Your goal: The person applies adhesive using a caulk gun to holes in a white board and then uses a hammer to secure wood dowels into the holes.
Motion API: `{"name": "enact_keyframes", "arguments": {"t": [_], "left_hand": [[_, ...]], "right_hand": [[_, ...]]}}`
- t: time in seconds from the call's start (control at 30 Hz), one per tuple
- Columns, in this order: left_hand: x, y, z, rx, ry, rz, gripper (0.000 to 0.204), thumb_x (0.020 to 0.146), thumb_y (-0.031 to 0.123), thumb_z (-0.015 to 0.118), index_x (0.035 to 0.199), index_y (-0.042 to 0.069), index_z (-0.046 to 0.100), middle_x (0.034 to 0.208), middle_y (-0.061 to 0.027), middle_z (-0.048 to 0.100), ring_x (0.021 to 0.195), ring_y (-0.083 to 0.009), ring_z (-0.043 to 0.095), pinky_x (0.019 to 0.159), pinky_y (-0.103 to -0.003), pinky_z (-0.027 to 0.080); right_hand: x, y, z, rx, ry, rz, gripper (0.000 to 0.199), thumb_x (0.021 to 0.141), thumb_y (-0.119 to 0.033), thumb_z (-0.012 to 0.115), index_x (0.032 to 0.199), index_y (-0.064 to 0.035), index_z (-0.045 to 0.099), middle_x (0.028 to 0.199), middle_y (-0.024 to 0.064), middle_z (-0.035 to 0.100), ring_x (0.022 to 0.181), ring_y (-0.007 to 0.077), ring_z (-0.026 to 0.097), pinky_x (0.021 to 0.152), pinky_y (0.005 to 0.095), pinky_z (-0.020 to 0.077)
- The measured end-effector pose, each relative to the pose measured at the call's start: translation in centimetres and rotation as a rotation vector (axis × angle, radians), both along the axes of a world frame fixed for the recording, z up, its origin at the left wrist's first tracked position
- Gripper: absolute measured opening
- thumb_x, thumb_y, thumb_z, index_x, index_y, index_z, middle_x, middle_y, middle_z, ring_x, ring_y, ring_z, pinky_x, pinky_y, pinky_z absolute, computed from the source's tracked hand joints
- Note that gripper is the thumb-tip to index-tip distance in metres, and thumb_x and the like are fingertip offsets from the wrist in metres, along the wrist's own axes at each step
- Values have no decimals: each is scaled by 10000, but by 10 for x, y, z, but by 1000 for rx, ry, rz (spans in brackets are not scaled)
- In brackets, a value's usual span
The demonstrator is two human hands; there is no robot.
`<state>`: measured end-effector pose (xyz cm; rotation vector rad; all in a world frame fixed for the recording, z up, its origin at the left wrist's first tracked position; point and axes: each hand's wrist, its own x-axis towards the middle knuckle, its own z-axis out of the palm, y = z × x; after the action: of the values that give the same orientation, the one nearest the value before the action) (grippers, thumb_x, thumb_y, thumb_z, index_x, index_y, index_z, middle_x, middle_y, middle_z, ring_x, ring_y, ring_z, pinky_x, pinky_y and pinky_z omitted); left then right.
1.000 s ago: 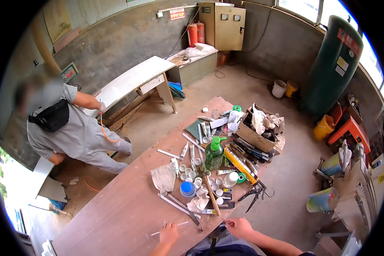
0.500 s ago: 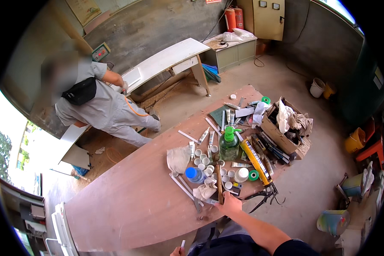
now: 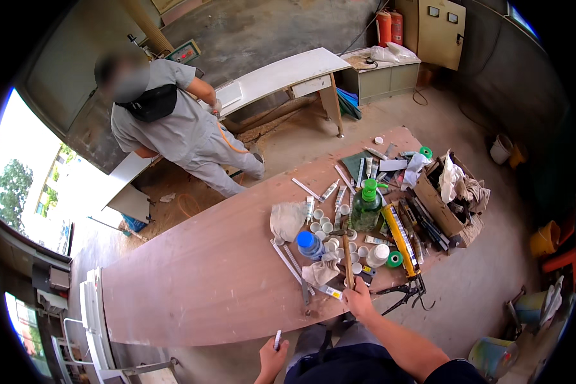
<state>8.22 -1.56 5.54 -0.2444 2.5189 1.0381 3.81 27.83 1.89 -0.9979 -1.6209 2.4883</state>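
Note:
At the near edge of the brown table (image 3: 192,281), my right hand (image 3: 360,302) closes around the lower end of a hammer (image 3: 349,259). Its wooden handle points away from me, and its head lies among small white cups (image 3: 327,226). Low in the view, off the table edge, my left hand (image 3: 273,358) is closed on a short white strip with dark marks (image 3: 278,339). Around the hammer are a blue-capped bottle (image 3: 310,245), a crumpled cloth (image 3: 321,271), a white bottle (image 3: 378,255) and a green pump bottle (image 3: 367,206). A yellow caulking gun (image 3: 401,237) lies right of them.
Tubes (image 3: 329,191), marked strips and green tape rolls (image 3: 394,258) crowd the table's right part. A cardboard box (image 3: 439,203) holds rags and tools. Beyond the table, a person in grey (image 3: 185,134) stands at a white bench (image 3: 281,73). Buckets (image 3: 500,148) stand on the floor at right.
The view has shifted, so the table items appear further right. My left hand has risen further into view with the white strip. My right hand remains at the hammer handle.

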Motion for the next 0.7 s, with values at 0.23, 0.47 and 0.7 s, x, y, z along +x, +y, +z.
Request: {"name": "enact_keyframes", "arguments": {"t": [0.23,0.47,0.7], "left_hand": [[-54,66,-43,-290,212,-325,418,780,426,711,1000,74,657,962,-181,659,875,-363,653,738,-451,529],[-85,95,-81,-231,183,-533,319,863,349,617,974,53,658,941,-205,666,886,-382,651,771,-472,528],[-95,134,-76,7,31,-520,363,907,358,568,944,8,655,825,-264,653,794,-445,634,751,-515,508]], "right_hand": [[57,-1,60,-9,263,136,304,735,16,534,1022,-55,461,758,50,513,567,112,470,506,254,383],[120,41,74,541,-66,148,70,749,-32,546,818,-22,550,653,22,545,576,113,508,540,276,433],[155,69,69,554,-119,68,74,761,-64,570,808,-6,565,637,30,550,575,89,497,545,272,435]]}}
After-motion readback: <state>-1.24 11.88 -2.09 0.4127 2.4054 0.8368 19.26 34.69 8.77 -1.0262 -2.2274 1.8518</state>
